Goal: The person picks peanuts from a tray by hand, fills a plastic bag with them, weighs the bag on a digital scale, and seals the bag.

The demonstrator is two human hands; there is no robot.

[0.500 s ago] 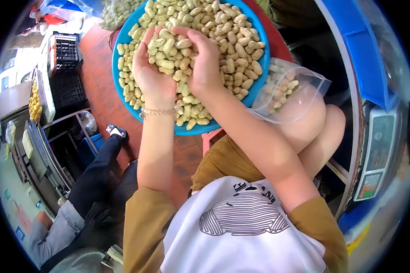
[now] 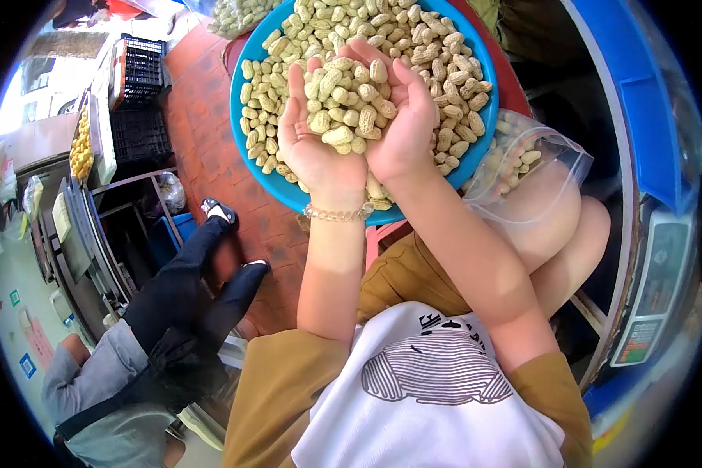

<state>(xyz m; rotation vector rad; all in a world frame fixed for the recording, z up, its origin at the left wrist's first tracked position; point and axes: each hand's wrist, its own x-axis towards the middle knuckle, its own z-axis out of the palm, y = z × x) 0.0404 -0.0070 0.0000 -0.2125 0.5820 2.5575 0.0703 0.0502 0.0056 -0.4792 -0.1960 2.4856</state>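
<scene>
My left hand [image 2: 320,160] and my right hand [image 2: 407,132] are cupped side by side, palms up, with their heels touching. Together they hold a heap of unshelled peanuts [image 2: 349,105]. Beneath them is a round blue basin [image 2: 267,181] filled with more peanuts in the shell [image 2: 464,86]. A beaded bracelet [image 2: 335,212] circles my left wrist. Right of the basin, a clear zip bag [image 2: 573,168] with some peanuts inside rests against my bare knee.
A larger clear bag of peanuts [image 2: 242,14] lies beyond the basin. Black crates [image 2: 142,70] stand at far left. Another person's dark-trousered legs [image 2: 175,273] are at left on the red tiled floor [image 2: 203,101]. A scale [image 2: 655,273] and blue tray [image 2: 639,101] are at right.
My hands have drawn closer together beneath the peanuts and hold a fuller heap, raised clear of the pile. The whole view has shifted, with the basin now further right.
</scene>
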